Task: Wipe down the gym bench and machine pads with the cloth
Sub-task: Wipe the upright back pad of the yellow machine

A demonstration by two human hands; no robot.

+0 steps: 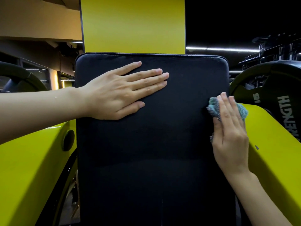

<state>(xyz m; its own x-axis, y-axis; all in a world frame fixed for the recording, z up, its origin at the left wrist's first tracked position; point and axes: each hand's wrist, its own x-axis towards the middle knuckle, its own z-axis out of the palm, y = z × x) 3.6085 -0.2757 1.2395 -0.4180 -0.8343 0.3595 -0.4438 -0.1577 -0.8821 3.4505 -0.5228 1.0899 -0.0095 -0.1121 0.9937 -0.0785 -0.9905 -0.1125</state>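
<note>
My left hand flat, fingers together, on matte black rounded pad, right hand flat, pressing nubby teal cloth, right weight plate lettering ending RENGTH

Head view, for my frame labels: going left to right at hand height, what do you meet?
Yellow machine arm → left hand → bare middle of the pad → right hand → weight plate.

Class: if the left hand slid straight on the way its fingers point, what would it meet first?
Only bare pad lies ahead of the left hand, up to its upper right corner; it likely passes above the cloth.
</note>
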